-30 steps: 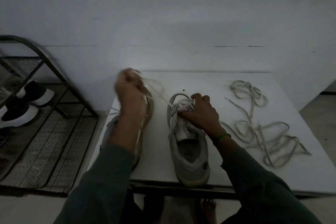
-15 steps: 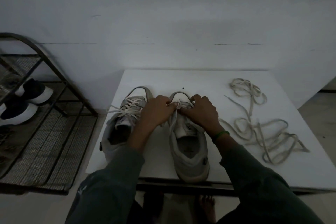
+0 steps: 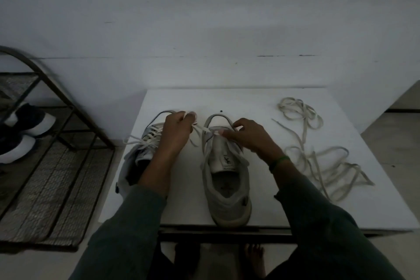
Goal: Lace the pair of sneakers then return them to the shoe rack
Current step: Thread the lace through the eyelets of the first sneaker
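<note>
The grey sneaker [image 3: 225,179] stands near the worktop's front edge with its heel toward the person. Its pale tongue is bare and most eyelets are unlaced; only a white shoelace [image 3: 200,130] crosses at the toe end. The left hand [image 3: 178,130] pinches that shoelace and holds it out to the left, while the right hand [image 3: 248,137] grips the grey sneaker's upper beside the tongue, thumb pressed on it. The second sneaker [image 3: 145,143], laced with loose ends trailing, sits toward the front-left corner, partly hidden under the left forearm. A tangle of spare laces [image 3: 314,159] lies toward the right edge of the worktop [image 3: 250,102]. A metal shoe rack [image 3: 56,177] at the left holds dark shoes [image 3: 27,113].
</note>
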Demonstrator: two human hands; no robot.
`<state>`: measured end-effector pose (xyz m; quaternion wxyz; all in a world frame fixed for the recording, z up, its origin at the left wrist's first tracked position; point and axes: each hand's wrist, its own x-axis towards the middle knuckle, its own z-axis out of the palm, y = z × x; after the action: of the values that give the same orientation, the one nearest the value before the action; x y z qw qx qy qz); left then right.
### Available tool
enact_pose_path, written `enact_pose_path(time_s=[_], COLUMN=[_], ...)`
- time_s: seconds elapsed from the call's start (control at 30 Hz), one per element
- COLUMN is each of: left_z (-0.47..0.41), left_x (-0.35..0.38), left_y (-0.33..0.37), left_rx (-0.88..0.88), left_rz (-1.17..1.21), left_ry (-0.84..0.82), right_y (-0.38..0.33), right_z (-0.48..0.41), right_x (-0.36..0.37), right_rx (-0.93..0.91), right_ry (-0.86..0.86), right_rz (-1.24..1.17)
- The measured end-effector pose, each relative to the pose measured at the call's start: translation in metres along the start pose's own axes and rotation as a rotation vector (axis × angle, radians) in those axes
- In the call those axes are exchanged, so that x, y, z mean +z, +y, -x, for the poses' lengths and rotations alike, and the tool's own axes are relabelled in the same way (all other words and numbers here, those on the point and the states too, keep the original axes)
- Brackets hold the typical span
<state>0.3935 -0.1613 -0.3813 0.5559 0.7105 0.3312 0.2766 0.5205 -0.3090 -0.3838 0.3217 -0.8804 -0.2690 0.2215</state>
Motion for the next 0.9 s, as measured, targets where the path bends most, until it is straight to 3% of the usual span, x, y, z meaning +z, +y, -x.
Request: enact_pose_path(time_s=[0.1, 0.2, 0.33, 0.47, 0.53, 0.6, 0.77, 0.83, 0.9], left_z=[0.003, 0.009, 0.021, 0.026, 0.027, 0.028, 0.035, 0.048, 0.063], left_x=[0.0, -0.004, -0.01, -0.027, -0.036, -0.046, -0.073, -0.077, -0.076], left_y=[0.004, 0.019, 0.037, 0.036, 0.042, 0.059, 0.154, 0.209, 0.261], left_rx=[0.066, 0.199, 0.124, 0.171, 0.196, 0.224, 0.496, 0.519, 0.433], left_rz=[-0.163, -0.411, -1.032, -1.373, -1.343, -1.218, -0.868, -0.518, -0.092], left_ry=[0.02, 0.063, -0.194, -0.333, -0.346, -0.293, 0.045, 0.066, -0.013], right_y=[0.024, 0.059, 0.09, 0.091, 0.076, 0.052, -0.047, -0.095, -0.138], right_z=[-0.012, -0.026, -0.029, -0.016, -0.007, 0.002, 0.05, 0.08, 0.104], right_x=[-0.026, -0.037, -0.022, -0.015, -0.026, -0.049, -0.137, -0.168, -0.192], right_rx=[-0.025, 0.114, 0.247, 0.209, 0.233, 0.24, -0.024, -0.214, -0.372], right_ry=[0.241, 0.465, 0.438, 0.421, 0.399, 0.383, 0.29, 0.213, 0.146], right_rz=[0.092, 0.239, 0.494, 0.552, 0.462, 0.226, -0.818, -1.033, -1.123])
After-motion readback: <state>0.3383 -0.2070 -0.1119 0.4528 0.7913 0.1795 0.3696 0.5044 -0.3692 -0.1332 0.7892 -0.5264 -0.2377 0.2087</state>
